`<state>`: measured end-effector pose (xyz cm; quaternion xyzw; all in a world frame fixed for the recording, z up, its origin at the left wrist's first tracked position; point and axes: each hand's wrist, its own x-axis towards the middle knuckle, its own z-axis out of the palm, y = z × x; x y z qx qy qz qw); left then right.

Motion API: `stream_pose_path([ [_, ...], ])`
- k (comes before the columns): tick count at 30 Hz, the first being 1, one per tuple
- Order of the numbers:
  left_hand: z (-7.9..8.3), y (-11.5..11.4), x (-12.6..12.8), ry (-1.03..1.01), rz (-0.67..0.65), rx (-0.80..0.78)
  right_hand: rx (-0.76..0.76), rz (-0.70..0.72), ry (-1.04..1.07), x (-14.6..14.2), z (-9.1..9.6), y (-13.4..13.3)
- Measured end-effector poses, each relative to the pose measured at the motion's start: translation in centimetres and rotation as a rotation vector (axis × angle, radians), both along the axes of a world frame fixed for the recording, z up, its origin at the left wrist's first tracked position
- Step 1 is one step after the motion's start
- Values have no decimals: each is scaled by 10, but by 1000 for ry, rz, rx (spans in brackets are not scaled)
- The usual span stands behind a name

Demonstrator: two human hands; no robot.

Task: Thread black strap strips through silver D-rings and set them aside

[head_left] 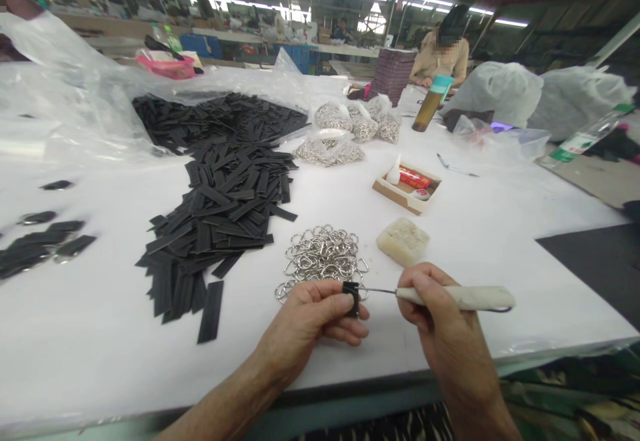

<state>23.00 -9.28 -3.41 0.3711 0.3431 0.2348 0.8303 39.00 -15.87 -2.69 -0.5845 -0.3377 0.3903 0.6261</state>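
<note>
My left hand [320, 311] pinches a short black strip [352, 297] between thumb and fingers, close to the table's front edge. In my right hand [435, 301] is a tool with a pale wrapped handle [480, 297] and a thin metal shaft [377, 290]. The shaft's tip reaches the strip; whether it goes into it I cannot tell. Just behind my left hand lies a heap of silver D-rings [325, 254]. Left of that spreads a large pile of flat black strips [215, 214]. A yellowish waxy block [403, 241] sits beyond my right hand.
A small box [400, 197] holds a red tube. Behind it stand bags of metal rings [333, 147] and a bottle with a blue lid [433, 102]. Black pieces with metal rings [45, 244] lie at the left. Another person [443, 51] works across the table.
</note>
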Motion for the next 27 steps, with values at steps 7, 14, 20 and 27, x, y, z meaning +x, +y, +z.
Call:
stream_pose_path([
  [7,1,0,0,-8,-11,2,-18,40,2,-3,-2,1],
  [14,3,-1,1,3,1,-7,-34,89,59,-3,-4,6],
  [20,3,-3,2,37,-26,10,-12,113,57,-1,-4,7],
  [27,6,-6,-2,118,-29,32,124,-71,73,16,11,8],
])
